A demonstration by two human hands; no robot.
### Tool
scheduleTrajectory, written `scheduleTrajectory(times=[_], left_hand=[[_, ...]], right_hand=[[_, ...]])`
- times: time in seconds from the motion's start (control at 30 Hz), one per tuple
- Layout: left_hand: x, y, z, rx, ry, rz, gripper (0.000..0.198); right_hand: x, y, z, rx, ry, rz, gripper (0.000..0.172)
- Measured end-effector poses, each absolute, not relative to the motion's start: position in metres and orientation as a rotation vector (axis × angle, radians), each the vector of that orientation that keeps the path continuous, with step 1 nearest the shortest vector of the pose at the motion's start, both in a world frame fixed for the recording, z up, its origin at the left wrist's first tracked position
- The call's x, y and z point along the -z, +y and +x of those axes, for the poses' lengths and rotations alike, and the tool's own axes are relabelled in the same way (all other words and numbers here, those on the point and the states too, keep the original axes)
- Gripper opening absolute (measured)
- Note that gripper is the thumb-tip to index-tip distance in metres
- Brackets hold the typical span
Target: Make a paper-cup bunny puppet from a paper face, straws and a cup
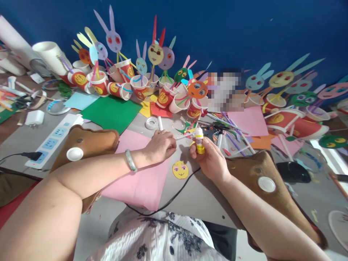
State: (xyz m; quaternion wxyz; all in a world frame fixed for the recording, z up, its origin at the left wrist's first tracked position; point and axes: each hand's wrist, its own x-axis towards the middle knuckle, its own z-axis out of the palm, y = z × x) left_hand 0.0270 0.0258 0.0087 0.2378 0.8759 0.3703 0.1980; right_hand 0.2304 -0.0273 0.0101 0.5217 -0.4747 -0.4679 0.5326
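Observation:
My right hand (210, 159) is closed around a small yellow glue stick (199, 140), held upright with its white tip up. My left hand (161, 145) is pinched on a thin white straw (185, 136) that points toward the glue tip. A jade bangle (131, 160) sits on my left wrist. Between the two hands, on the grey table (195, 195), lies a yellow paper face disc (180, 169). A pink paper sheet (140, 181) lies under my left forearm.
Paper-cup rabbits (140, 81) with paper faces and ears crowd the back of the table against a blue wall. A green sheet (111, 113), a white power strip (53, 139), tape rolls (151, 123), a pink sheet (248, 120), markers and scraps lie around. A black cable (174, 195) crosses the front.

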Motion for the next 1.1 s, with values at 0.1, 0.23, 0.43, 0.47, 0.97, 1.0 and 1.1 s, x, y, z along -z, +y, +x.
scheduleTrajectory(times=[0.1,0.23,0.43,0.47,0.97,1.0,1.1], left_hand=[[-0.011,0.024,0.029,-0.679,0.943,2.187,0.009],[-0.023,0.016,0.031,-0.667,0.660,1.766,0.027],[-0.027,0.007,0.031,-0.669,0.564,1.389,0.034],[-0.026,0.007,0.031,-0.684,0.546,1.338,0.035],[-0.031,0.015,0.031,-0.850,0.868,1.184,0.025],[-0.032,0.015,0.030,-0.843,0.873,1.188,0.025],[-0.031,0.017,0.029,-0.820,0.912,1.175,0.025]], right_hand=[[-0.010,-0.032,0.228,-1.163,-1.186,-1.204,0.029],[-0.012,-0.042,0.222,-1.160,-1.489,-1.189,0.030],[-0.014,-0.047,0.217,-0.978,-1.765,-1.197,0.032],[-0.015,-0.047,0.217,-0.977,-1.779,-1.207,0.032],[-0.054,0.011,0.273,-0.337,-2.117,-1.845,0.019],[-0.052,0.019,0.275,-0.300,-2.150,-1.909,0.017],[-0.047,0.033,0.270,-0.258,-2.268,-2.033,0.021]])
